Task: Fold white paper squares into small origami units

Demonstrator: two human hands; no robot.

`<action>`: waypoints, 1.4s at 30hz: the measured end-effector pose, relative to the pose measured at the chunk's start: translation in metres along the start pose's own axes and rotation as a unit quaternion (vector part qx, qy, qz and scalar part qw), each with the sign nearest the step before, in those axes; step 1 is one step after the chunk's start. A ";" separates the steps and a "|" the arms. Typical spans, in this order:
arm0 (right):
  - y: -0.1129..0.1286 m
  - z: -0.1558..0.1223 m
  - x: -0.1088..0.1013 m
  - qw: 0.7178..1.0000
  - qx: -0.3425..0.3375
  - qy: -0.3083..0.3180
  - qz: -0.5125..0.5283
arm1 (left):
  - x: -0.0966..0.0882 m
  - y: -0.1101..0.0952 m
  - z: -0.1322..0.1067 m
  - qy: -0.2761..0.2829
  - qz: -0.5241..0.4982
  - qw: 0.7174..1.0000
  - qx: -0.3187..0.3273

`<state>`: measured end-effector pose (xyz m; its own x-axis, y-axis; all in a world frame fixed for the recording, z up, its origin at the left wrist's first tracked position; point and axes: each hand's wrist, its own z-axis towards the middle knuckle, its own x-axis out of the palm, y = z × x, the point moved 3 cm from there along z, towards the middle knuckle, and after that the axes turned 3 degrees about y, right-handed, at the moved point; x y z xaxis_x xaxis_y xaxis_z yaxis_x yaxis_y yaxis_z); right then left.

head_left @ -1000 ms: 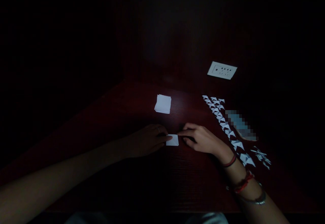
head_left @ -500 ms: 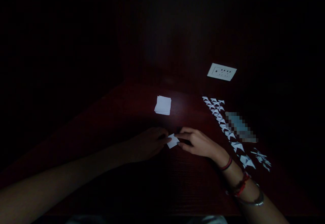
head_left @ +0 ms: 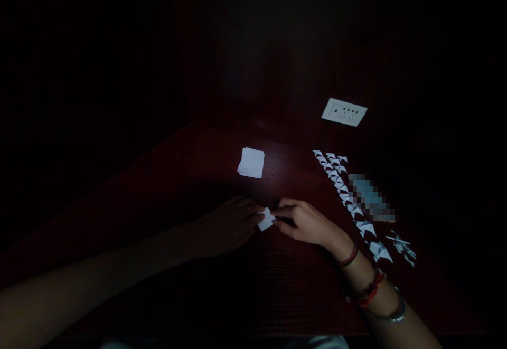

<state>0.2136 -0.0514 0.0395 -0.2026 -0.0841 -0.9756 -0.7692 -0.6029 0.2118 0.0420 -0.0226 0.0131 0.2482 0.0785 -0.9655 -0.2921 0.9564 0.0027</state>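
Sitting cornerwise now, not squared-up like a second ago, your white paper (head_left: 265,223) is between your left hand (head_left: 234,223) and right hand (head_left: 309,224), both touching; can't tell if they're pinching. Looks mid-fold tbh.

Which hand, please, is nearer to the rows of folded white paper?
Right: the right hand is just left of the rows of folded white paper; the left hand is farther left.

The small white paper (head_left: 265,220) sits askew on the dark red tabletop (head_left: 198,175), just shy of six o'clock from mid-view! One corner juts towards twelve, another dips towards seven, while its nine- and three-o'clock edges are partly covered, creases too dim to read.
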 end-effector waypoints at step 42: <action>-0.008 -0.003 -0.002 0.998 0.027 -0.025 -0.056 | -0.003 0.004 -0.002 -0.028 -0.082 0.995 0.054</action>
<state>0.2223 -0.0488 0.0392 -0.1421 0.0227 -0.9896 -0.8201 -0.5626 0.1048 0.0387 -0.0199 0.0158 0.3370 -0.0674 -0.9391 -0.1441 0.9820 -0.1222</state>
